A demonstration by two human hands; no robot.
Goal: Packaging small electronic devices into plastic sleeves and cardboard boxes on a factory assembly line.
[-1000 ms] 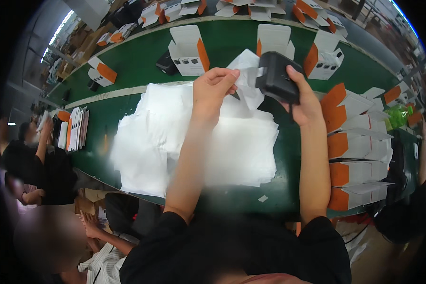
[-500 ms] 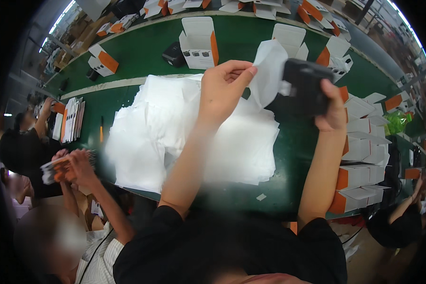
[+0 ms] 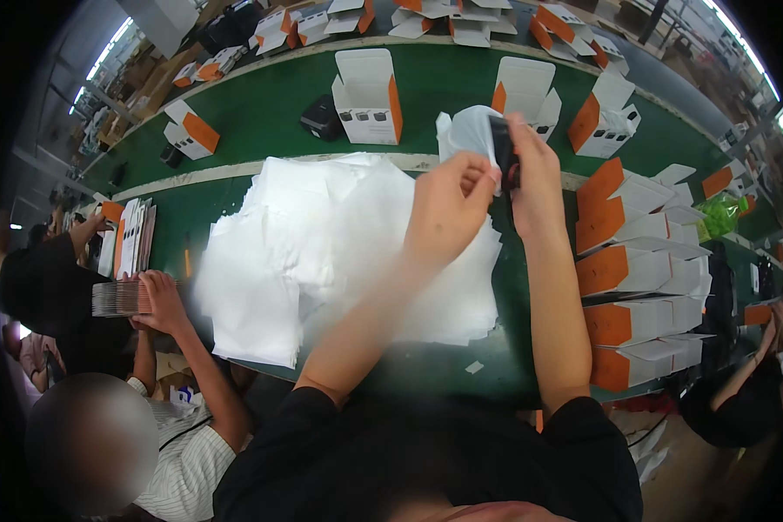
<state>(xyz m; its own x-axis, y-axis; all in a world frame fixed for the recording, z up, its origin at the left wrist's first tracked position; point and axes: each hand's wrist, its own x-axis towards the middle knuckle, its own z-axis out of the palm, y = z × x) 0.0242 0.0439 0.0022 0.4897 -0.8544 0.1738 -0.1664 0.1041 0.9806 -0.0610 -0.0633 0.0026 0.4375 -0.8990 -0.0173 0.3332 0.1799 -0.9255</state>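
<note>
While your left hand (image 3: 451,209) pinches the thin white bag (image 3: 468,130) between closed fingertips, your right hand (image 3: 536,178) is curled round the black case (image 3: 500,141), up above the green tabletop (image 3: 518,339). Case looks boxy and dark, edge-on right against the bag; can't tell if any of it is inside. Those white-and-orange boxes (image 3: 639,270) on your right have flaps up, contents hard to make out. Half a second ago you had the case further right, broad side showing.
</note>
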